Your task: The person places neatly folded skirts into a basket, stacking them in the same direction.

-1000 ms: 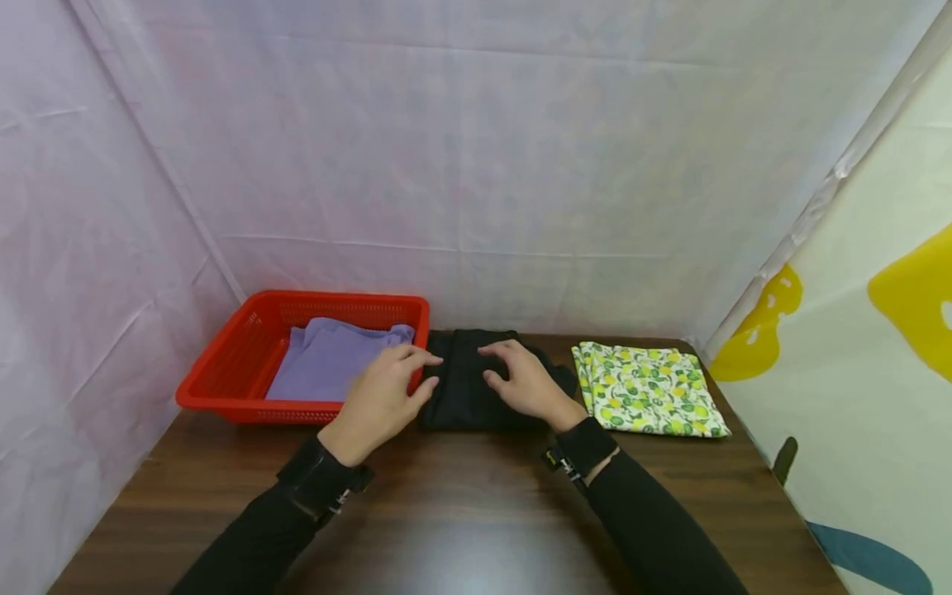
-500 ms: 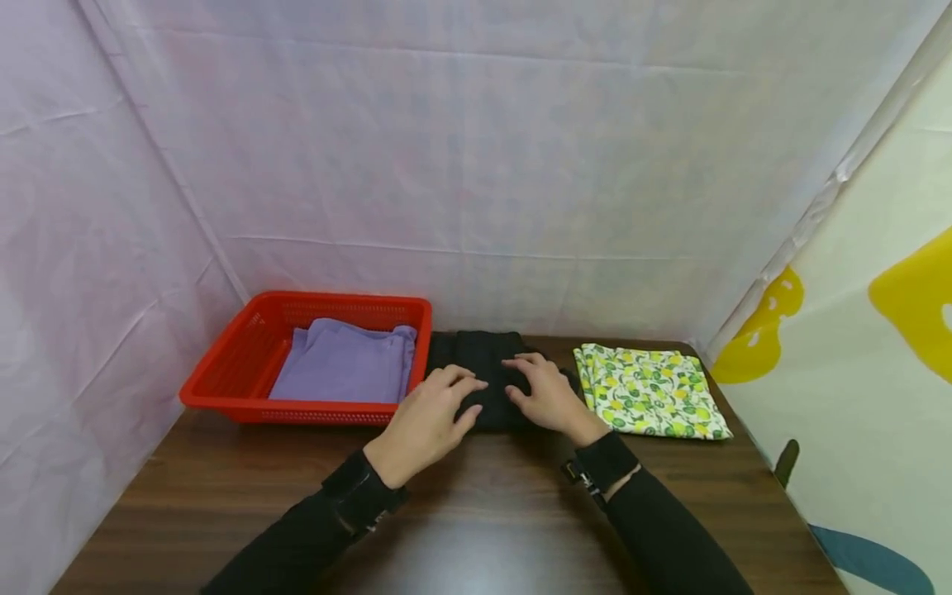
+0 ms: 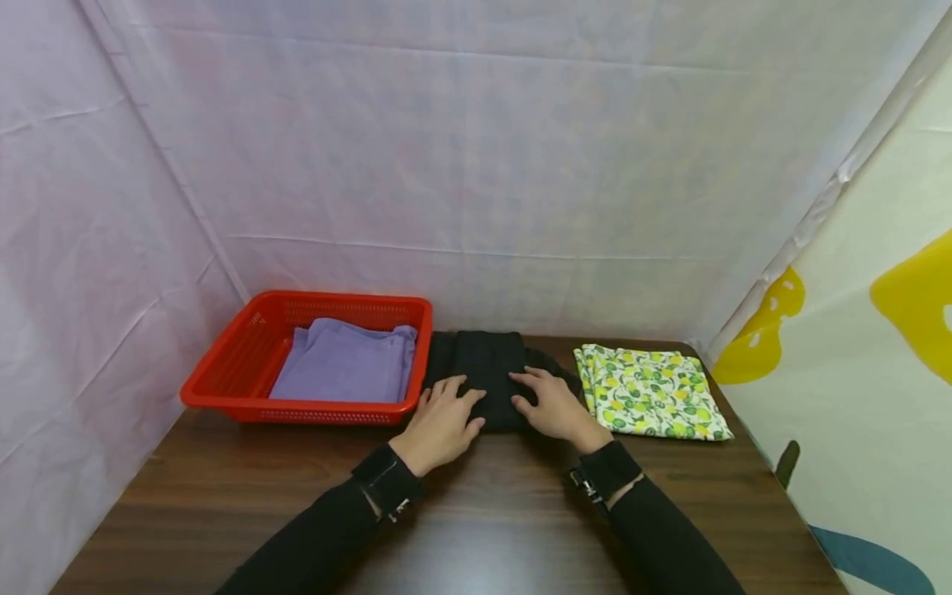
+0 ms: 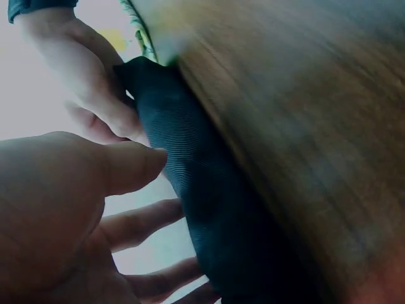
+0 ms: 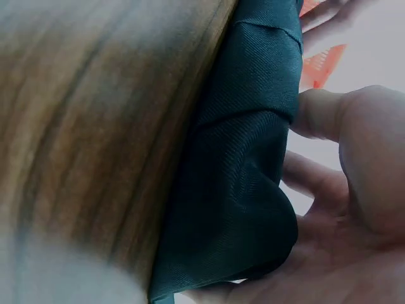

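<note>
A folded black cloth (image 3: 491, 351) lies at the back of the table, between the red basket and the lemon-print cloth. My left hand (image 3: 439, 428) rests on its near left part, fingers spread. Opposite, my right hand (image 3: 554, 405) touches the right side, its fingers loosely bent over the top. In the left wrist view, the thumb and fingertips lie along the upper face of the black cloth (image 4: 202, 171). The right wrist view shows folded layers of the black cloth (image 5: 247, 158) beside the palm. Neither hand grips it.
At the left stands a red plastic basket (image 3: 297, 411) holding a folded purple cloth (image 3: 345, 364). A folded lemon-print cloth (image 3: 654, 392) lies on the right of the brown wooden table (image 3: 476, 512). White sheeting (image 3: 476, 165) hangs close behind.
My left hand has moved right and nearer, from the basket's edge onto the black cloth. The right hand has shifted slightly right and down, and now touches the cloth's right side.
</note>
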Tool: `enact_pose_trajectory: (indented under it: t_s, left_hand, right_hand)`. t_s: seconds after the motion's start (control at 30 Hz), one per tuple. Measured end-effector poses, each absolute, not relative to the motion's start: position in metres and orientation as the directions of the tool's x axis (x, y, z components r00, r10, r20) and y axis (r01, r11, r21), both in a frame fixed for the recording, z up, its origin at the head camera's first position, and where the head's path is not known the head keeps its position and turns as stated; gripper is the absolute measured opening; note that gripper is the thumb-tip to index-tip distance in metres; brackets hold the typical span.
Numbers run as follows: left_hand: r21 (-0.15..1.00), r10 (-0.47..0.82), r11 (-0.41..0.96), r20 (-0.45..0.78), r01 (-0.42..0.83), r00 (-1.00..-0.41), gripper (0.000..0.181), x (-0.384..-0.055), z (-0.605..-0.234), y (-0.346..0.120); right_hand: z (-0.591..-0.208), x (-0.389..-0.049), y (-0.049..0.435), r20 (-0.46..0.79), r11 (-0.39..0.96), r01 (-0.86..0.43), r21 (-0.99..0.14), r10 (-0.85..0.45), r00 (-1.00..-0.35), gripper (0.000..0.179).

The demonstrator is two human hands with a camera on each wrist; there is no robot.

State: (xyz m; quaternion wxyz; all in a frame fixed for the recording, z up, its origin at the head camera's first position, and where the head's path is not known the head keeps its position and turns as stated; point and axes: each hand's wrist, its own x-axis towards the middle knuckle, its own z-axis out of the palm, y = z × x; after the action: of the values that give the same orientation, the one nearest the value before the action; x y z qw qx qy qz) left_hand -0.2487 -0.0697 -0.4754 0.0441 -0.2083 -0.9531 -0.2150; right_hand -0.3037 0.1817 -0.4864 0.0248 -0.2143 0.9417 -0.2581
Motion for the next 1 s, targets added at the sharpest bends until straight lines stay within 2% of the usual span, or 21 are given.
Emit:
enact_pose_trajectory:
  t_s: [0.27,0.6,1.0]
  left_hand:
    - [0.421,0.354,0.83,0.109,0.366,-0.929,0.045,-0.251,-0.483,-0.072]
    - [0.399,0.387,0.829,0.097,0.392,-0.917,0.046,-0.251,-0.48,-0.076]
    - [0.38,0.434,0.816,0.095,0.435,-0.896,0.044,-0.23,-0.48,-0.082]
  right_hand:
    - [-0.492,-0.298,0.18,0.053,0.782,-0.382,-0.492,-0.412,-0.91,0.051]
    - [-0.493,-0.294,0.182,0.035,0.816,-0.361,-0.452,-0.388,-0.921,0.048]
    - [-0.489,-0.269,0.186,0.043,0.814,-0.4,-0.422,-0.423,-0.905,0.045]
